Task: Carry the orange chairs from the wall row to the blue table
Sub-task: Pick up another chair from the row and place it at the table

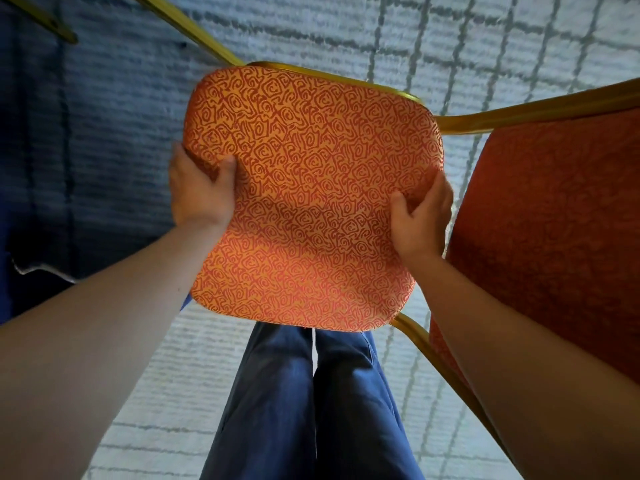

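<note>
The orange chair [311,199] is held up in front of the body, its padded seat filling the middle of the view, well above the floor; the fabric is orange with a dense darker-red maze-like pattern, the cushion is squarish with rounded corners, and it is dented softly where it is pressed; a gold metal frame [332,77] is seen along the far edge of the seat and running off at the upper left, while the backrest [554,230], in a darker red-orange cloth, stands at the right with a gold bar above it; the left hand [201,195] is closed on the left edge of the seat, thumb on top, and the right hand [419,220] is closed on the right edge, so each grip is clamped on the chair; the carrying step is judged to be in hand, the chair having been lifted and not yet set down; no desk can be made out with certainty, though a dark blue mass [41,133] is seen at the left, which may be its cloth; the next move is judged to call for a level carry and a gentle lowering beside that desk; below, legs in blue trousers [311,403] are seen over a pale carpet with grey grid lines [450,39].
</note>
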Tool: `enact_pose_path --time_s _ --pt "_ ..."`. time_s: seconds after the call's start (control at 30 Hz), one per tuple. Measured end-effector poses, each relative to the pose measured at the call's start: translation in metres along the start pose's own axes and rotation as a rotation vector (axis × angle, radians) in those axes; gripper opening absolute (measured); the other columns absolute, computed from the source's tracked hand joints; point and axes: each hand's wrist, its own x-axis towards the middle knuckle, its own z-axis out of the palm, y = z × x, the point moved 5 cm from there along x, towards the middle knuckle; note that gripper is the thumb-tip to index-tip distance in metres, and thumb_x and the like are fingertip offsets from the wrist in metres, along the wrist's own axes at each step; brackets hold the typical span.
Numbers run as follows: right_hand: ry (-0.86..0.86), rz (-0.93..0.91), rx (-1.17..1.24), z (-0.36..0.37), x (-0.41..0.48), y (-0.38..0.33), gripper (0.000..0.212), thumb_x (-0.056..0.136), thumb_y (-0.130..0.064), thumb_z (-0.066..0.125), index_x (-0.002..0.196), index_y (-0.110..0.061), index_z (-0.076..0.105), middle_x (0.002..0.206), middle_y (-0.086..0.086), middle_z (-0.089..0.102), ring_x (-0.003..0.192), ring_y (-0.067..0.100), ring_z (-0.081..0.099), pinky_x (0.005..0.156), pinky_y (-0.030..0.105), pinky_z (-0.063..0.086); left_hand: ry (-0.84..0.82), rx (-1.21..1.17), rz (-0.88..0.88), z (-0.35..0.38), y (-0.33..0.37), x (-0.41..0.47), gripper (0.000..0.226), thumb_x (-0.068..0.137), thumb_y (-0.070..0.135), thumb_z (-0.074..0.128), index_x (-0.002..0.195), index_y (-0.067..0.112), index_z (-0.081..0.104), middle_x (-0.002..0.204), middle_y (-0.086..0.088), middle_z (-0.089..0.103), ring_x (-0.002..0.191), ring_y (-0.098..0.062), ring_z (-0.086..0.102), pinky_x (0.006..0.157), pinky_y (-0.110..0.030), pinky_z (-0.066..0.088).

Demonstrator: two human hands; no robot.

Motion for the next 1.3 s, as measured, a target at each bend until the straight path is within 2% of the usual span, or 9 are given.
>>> enact_pose_path --time_s 0.23,0.43,0.57,0.67,0.77,0.83,0.97,1.07,1.3 --pt "-0.237 -0.047 0.006 -0.018 -0.041 -0.040 0.065 0.093 -0.031 0.059 0.149 -0.010 0.034 0.153 0.012 0.032 0.138 0.027 0.035 0.113 0.032 0.026 -0.223 -0.094 -0.088 -0.014 0.014 -0.044 0.092 0.069 0.070 0.051 0.140 0.011 0.042 0.139 -0.015 0.050 0.131 -0.030 0.045 0.111 -0.042 0.035" --pt "-0.312 -0.148 0.000 -0.064 -0.078 -0.079 0.057 0.090 -0.027 0.061 0.142 -0.009 0.045 0.141 0.013 0.046 0.126 0.027 0.048 0.107 0.032 0.036 -0.394 -0.148 -0.069 -0.048 0.061 -0.096 0.073 0.090 0.040 0.061 0.148 0.011 0.028 0.143 -0.013 0.046 0.131 -0.028 0.045 0.110 -0.033 0.034" --pt "-0.326 -0.230 0.005 -0.097 -0.096 -0.097 0.059 0.091 -0.028 0.062 0.145 -0.012 0.043 0.149 0.010 0.040 0.135 0.024 0.042 0.110 0.032 0.033 -0.351 -0.120 -0.009 -0.076 0.084 -0.130 0.046 0.094 0.036 0.057 0.132 0.010 0.050 0.112 -0.009 0.061 0.103 -0.024 0.059 0.081 -0.025 0.040" --pt "-0.321 -0.292 -0.011 -0.121 -0.109 -0.108 0.060 0.089 -0.028 0.064 0.144 -0.014 0.044 0.151 0.009 0.038 0.136 0.023 0.041 0.110 0.033 0.036 -0.330 -0.175 0.030 -0.095 0.089 -0.152 0.036 0.092 0.038 0.060 0.118 0.014 0.059 0.104 -0.009 0.067 0.093 -0.027 0.063 0.080 -0.032 0.047" --pt "-0.316 -0.331 0.002 -0.144 -0.125 -0.114 0.059 0.090 -0.024 0.063 0.145 -0.015 0.044 0.147 0.009 0.043 0.122 0.022 0.053 0.092 0.022 0.039 -0.328 -0.211 0.054 -0.117 0.093 -0.177 0.033 0.091 0.037 0.060 0.116 0.014 0.060 0.102 -0.013 0.068 0.086 -0.031 0.064 0.073 -0.031 0.046" --pt "-0.305 -0.360 0.017 -0.159 -0.137 -0.120 0.057 0.090 -0.021 0.063 0.143 -0.014 0.045 0.141 0.008 0.049 0.105 0.023 0.060 0.079 0.018 0.040 -0.315 -0.218 0.071 -0.131 0.099 -0.190 0.032 0.091 0.034 0.060 0.116 0.014 0.061 0.107 -0.012 0.068 0.093 -0.032 0.065 0.076 -0.032 0.047" --pt "-0.287 -0.437 0.015 -0.189 -0.165 -0.123 0.060 0.083 -0.027 0.068 0.138 -0.013 0.051 0.134 0.009 0.059 0.117 0.024 0.059 0.099 0.035 0.047 -0.283 -0.186 0.137 -0.155 0.110 -0.219 0.037 0.093 0.036 0.057 0.124 0.016 0.058 0.120 -0.005 0.063 0.108 -0.023 0.061 0.098 -0.033 0.045" --pt "-0.303 -0.457 0.002 -0.211 -0.185 -0.118 0.062 0.075 -0.034 0.068 0.132 -0.015 0.055 0.114 0.008 0.066 0.092 0.025 0.065 0.082 0.035 0.053 -0.241 -0.225 0.203 -0.168 0.116 -0.243 0.036 0.092 0.034 0.059 0.124 0.017 0.059 0.122 -0.005 0.063 0.111 -0.021 0.059 0.102 -0.034 0.043" --pt "-0.210 -0.587 -0.066 -0.270 -0.233 -0.089 0.069 0.083 -0.035 0.070 0.144 -0.015 0.043 0.141 0.011 0.049 0.115 0.027 0.059 0.093 0.034 0.048 -0.126 -0.309 0.341 -0.197 0.117 -0.319 0.033 0.092 0.036 0.057 0.122 0.022 0.059 0.118 0.000 0.061 0.100 -0.024 0.064 0.086 -0.038 0.051"
